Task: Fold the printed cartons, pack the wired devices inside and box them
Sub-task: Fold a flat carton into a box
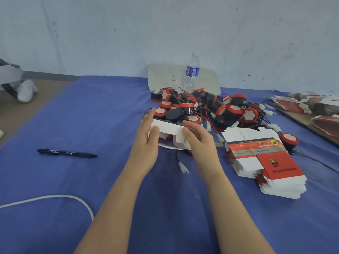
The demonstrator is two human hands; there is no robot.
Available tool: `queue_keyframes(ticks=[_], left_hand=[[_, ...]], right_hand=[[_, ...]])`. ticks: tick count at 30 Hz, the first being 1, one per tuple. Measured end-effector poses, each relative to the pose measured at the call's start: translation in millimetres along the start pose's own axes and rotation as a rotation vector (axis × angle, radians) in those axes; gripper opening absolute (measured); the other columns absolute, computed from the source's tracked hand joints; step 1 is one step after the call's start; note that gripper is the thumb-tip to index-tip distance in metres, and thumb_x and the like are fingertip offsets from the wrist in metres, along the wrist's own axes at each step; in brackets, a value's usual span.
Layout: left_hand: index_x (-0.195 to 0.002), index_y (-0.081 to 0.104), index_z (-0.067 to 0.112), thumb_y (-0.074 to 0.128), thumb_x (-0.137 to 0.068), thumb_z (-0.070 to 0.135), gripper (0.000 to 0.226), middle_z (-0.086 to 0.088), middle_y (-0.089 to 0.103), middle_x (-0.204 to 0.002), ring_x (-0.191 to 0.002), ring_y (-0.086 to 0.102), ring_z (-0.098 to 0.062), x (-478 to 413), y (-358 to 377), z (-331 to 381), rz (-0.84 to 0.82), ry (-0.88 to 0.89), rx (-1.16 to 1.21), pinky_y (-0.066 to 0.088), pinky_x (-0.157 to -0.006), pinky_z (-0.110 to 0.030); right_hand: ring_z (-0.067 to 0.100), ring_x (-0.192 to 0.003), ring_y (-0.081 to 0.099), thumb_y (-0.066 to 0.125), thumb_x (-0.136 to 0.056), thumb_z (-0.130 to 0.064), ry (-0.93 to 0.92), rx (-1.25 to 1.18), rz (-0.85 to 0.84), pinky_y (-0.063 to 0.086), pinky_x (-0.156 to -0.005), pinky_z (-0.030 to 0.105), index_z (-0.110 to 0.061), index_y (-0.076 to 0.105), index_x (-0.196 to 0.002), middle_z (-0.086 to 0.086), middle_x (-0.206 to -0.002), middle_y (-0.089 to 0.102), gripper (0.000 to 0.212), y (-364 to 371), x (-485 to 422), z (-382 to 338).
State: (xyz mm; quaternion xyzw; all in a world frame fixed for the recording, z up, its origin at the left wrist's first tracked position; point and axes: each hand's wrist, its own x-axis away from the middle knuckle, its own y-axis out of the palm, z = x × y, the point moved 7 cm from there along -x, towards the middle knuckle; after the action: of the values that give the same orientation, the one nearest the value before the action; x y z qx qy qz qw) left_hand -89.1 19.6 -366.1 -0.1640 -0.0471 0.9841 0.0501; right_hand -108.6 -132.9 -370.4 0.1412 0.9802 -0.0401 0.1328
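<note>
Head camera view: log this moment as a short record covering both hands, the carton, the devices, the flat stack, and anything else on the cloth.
left hand: grips the left end of the carton, thumb in front
right hand: grips its right end
carton state: partly folded, white inside showing
devices: loose red-and-black pile with wires, behind the carton
flat cartons: printed stack, right of the hands
other: pen at left, white cable nearer, water bottle behind the pile
surface: blue cloth
</note>
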Motion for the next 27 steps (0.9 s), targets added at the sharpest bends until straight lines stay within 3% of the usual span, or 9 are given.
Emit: queue_keyframes(ticks=[3,5,7,11,13,15,17,22,27], left_hand=[[-0.138,0.033,0.041,0.041,-0.102,0.018,0.044,0.023,0.040,-0.136,-0.119,0.040,0.016,2,-1,9,0.033,0.096,-0.107,0.031,-0.092,0.002],[-0.127,0.035,0.046,0.046,-0.100,0.012,0.045,0.027,0.042,-0.126,-0.108,0.040,0.025,3,2,9,0.029,0.110,-0.117,0.028,-0.083,0.007],[-0.126,0.037,0.045,0.047,-0.097,0.004,0.050,0.023,0.043,-0.130,-0.110,0.041,0.020,2,2,8,0.023,0.112,-0.126,0.027,-0.084,0.007],[-0.129,0.035,0.043,0.040,-0.095,-0.005,0.059,0.018,0.040,-0.135,-0.120,0.037,0.007,1,1,5,0.062,0.092,-0.149,0.024,-0.083,0.009],[-0.139,0.036,0.038,0.036,-0.095,-0.004,0.060,0.014,0.040,-0.139,-0.127,0.037,0.001,1,-1,2,0.122,0.072,-0.139,0.027,-0.094,0.003],[-0.144,0.036,0.033,0.034,-0.097,0.000,0.058,0.012,0.040,-0.144,-0.133,0.038,-0.007,0,-9,-4,0.206,0.012,-0.051,0.034,-0.109,-0.022],[-0.143,0.038,0.034,0.035,-0.098,0.002,0.055,0.009,0.042,-0.146,-0.131,0.044,-0.009,-1,-14,-7,0.250,-0.042,0.101,0.043,-0.107,-0.038],[-0.133,0.045,0.040,0.039,-0.100,0.007,0.047,0.010,0.052,-0.133,-0.106,0.054,0.006,0,-15,-8,0.198,-0.089,0.283,0.055,-0.079,-0.018],[-0.119,0.041,0.056,0.035,-0.099,0.003,0.058,0.013,0.048,-0.140,-0.125,0.048,-0.009,2,-5,9,0.050,0.011,0.068,0.043,-0.105,-0.035]], right_hand=[[0.002,-0.108,0.057,0.058,-0.094,-0.017,0.012,0.082,-0.128,0.048,-0.087,0.016,-0.023,0.056,-0.127,-0.011,-0.120,0.061,0.034,11,1,3],[0.003,-0.113,0.052,0.055,-0.093,-0.011,0.003,0.189,-0.117,0.044,-0.087,0.009,-0.024,0.051,-0.132,-0.013,-0.125,0.055,0.041,11,0,4],[0.003,-0.111,0.050,0.050,-0.092,-0.005,-0.005,0.237,-0.045,0.041,-0.081,0.003,-0.023,0.053,-0.131,-0.014,-0.121,0.055,0.043,6,-2,3],[0.008,-0.106,0.057,0.054,-0.094,-0.012,-0.023,0.231,0.046,0.046,-0.082,0.015,-0.022,0.057,-0.125,-0.008,-0.117,0.062,0.032,2,-2,2],[0.007,-0.102,0.061,0.057,-0.094,-0.024,0.013,0.119,0.041,0.049,-0.084,0.020,-0.023,0.059,-0.122,-0.006,-0.114,0.065,0.027,5,1,3],[0.008,-0.107,0.062,0.053,-0.095,-0.040,0.073,-0.083,-0.046,0.050,-0.088,0.021,-0.032,0.065,-0.112,-0.011,-0.110,0.068,0.023,12,2,2],[0.011,-0.110,0.062,0.046,-0.099,-0.039,0.110,-0.234,-0.128,0.051,-0.085,0.019,-0.036,0.067,-0.103,-0.017,-0.104,0.070,0.023,18,1,0],[-0.001,-0.110,0.061,0.052,-0.097,-0.020,0.029,-0.193,-0.229,0.051,-0.088,0.018,-0.034,0.054,-0.125,-0.019,-0.116,0.067,0.031,18,5,-3],[0.005,-0.113,0.060,0.060,-0.093,-0.021,0.043,-0.044,-0.226,0.050,-0.094,0.023,-0.028,0.044,-0.138,-0.011,-0.122,0.064,0.048,13,3,5]])
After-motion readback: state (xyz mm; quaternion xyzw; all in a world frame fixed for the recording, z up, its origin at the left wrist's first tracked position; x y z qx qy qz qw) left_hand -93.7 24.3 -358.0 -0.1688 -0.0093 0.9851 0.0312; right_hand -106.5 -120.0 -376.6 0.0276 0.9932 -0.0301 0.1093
